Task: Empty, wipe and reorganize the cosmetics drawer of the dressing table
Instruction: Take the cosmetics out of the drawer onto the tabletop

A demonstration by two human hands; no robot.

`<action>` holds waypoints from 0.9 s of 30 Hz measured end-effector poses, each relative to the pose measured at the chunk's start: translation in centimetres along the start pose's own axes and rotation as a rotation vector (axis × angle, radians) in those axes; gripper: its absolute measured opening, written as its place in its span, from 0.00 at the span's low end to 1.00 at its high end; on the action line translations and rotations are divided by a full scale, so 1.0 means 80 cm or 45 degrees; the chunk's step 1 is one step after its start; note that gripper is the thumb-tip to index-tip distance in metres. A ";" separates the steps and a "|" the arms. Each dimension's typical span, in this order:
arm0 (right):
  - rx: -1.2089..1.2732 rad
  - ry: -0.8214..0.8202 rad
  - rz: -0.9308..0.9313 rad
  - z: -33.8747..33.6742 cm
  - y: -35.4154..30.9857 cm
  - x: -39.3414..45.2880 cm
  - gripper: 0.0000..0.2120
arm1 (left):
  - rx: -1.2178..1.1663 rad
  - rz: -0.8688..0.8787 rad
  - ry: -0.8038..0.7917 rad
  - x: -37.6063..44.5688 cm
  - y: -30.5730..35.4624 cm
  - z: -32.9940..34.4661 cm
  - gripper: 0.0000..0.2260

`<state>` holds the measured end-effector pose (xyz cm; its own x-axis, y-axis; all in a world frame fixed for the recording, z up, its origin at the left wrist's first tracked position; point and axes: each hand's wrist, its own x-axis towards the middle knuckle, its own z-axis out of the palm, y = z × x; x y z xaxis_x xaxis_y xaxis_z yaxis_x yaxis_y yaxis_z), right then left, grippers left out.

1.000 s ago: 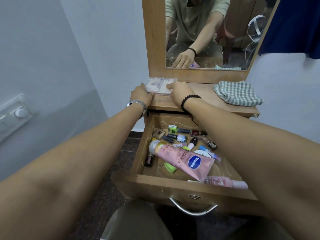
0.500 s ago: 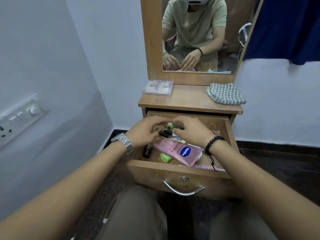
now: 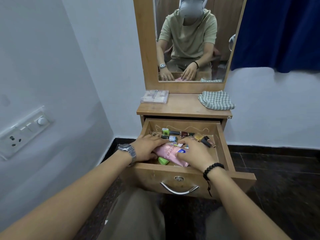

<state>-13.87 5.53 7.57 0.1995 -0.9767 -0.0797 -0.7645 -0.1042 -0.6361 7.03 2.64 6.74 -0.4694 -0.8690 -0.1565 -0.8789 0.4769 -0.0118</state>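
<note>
Where two hands (image 3: 171, 151) meet, seemingly one tube (image 3: 168, 151).

Bare forearms — a silver metal watch (image 3: 127, 149) on the left wrist, a black bead bracelet (image 3: 212, 170) on the right; khaki trousers (image 3: 138, 217).

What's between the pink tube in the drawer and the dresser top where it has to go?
Nothing visible. Both the left hand and right hand are on the pink tube. The dresser top is bare between the clear case and the checked cloth.
</note>
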 end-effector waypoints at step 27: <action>0.777 0.183 -0.188 0.009 -0.050 0.018 0.21 | -1.161 -0.681 1.069 0.069 -0.055 -0.126 0.30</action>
<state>-10.08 4.67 9.47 0.1597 -0.9800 0.1186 -0.2405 -0.1551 -0.9582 7.48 -5.61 15.90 0.3244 -0.8934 0.3110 -0.5575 0.0850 0.8258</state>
